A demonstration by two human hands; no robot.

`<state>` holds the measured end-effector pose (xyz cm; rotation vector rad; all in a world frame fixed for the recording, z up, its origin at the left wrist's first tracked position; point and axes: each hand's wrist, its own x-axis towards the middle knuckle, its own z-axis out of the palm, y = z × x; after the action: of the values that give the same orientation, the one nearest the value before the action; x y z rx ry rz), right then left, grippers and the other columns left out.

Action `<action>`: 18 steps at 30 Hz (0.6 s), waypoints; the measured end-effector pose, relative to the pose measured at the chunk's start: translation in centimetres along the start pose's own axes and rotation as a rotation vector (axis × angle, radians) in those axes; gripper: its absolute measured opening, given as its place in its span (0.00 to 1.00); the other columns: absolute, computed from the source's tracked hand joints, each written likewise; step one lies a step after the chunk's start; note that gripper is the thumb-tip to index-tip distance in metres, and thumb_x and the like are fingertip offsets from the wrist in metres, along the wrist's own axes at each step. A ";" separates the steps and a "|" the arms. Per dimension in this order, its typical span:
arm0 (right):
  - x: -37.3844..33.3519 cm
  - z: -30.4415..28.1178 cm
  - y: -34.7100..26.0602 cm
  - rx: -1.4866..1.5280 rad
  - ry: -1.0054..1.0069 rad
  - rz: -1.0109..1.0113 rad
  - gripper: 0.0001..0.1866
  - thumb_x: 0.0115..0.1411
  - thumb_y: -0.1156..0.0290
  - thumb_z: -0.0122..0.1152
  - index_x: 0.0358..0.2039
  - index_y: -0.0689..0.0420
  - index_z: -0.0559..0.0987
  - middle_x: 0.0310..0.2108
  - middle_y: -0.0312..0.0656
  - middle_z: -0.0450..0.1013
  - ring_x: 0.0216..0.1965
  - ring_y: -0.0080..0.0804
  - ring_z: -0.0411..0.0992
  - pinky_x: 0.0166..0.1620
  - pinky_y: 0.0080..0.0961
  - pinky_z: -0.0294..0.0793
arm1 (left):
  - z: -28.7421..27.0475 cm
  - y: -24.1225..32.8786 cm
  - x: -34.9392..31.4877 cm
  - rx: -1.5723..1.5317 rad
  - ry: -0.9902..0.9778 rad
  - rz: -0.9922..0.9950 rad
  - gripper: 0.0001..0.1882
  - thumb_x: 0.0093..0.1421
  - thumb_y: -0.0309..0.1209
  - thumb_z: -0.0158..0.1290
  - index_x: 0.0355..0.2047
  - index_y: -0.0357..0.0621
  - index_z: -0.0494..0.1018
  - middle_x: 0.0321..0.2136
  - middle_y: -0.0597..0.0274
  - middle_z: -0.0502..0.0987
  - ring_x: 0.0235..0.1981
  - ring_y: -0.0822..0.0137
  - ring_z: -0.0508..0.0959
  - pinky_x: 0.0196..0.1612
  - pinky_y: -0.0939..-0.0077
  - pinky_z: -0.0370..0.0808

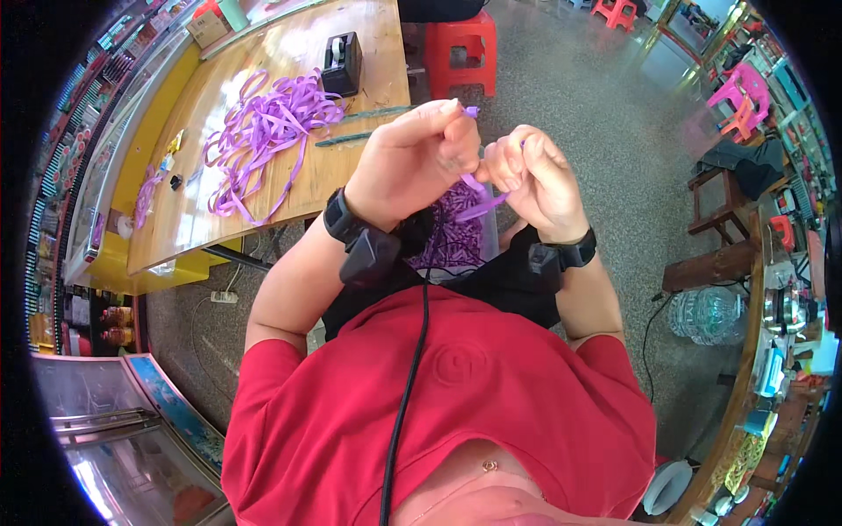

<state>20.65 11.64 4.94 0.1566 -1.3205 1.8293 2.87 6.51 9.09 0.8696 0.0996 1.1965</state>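
A thin purple ribbon (481, 209) runs between my two hands, its lower part hanging in a loop beneath them. My left hand (421, 153) is closed in a pinch, and a small purple bit sticks up past its thumb tip. Close beside it, my right hand (545, 186) pinches the ribbon between thumb and fingers; a speck of purple shows above its fingertips. Exactly how the ribbon is folded between the fingers is hidden. Below my hands, a pale container (488, 237) holds many purple ribbon pieces. On the wooden table (197, 215) to the left lies a tangled pile of purple ribbons (279, 118).
A black tape dispenser (342, 63) and dark green strips (344, 138) lie near the table's right side. Beyond stands a red stool (461, 54). Along the right are a wooden stool (721, 206) and large clear bottles (706, 316). A black cable (409, 386) hangs down my front.
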 end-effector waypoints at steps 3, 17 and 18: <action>-0.6 0.5 -1.0 -0.168 0.000 0.166 0.17 0.69 0.56 0.50 0.31 0.58 0.71 0.24 0.35 0.67 0.30 0.26 0.65 0.39 0.26 0.66 | 0.9 1.3 -0.2 0.149 -0.021 -0.051 0.16 0.70 0.36 0.43 0.27 0.40 0.68 0.23 0.68 0.67 0.27 0.72 0.68 0.38 0.75 0.66; 4.2 1.0 0.3 0.013 -0.096 0.331 0.15 0.69 0.64 0.49 0.41 0.65 0.74 0.30 0.47 0.75 0.36 0.40 0.76 0.46 0.36 0.74 | 0.6 5.0 0.5 0.704 0.073 -0.128 0.18 0.69 0.37 0.46 0.49 0.35 0.73 0.36 0.65 0.77 0.39 0.73 0.75 0.45 0.81 0.70; 4.2 0.6 0.7 0.029 -0.108 0.332 0.14 0.69 0.64 0.49 0.38 0.64 0.74 0.27 0.45 0.74 0.34 0.39 0.76 0.46 0.36 0.74 | 0.0 4.8 0.1 0.623 0.102 -0.005 0.16 0.68 0.37 0.46 0.45 0.35 0.74 0.37 0.62 0.77 0.41 0.69 0.76 0.48 0.77 0.70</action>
<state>17.36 13.41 6.99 0.0535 -1.4642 2.1438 -0.76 7.04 12.22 1.3450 0.5801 1.2214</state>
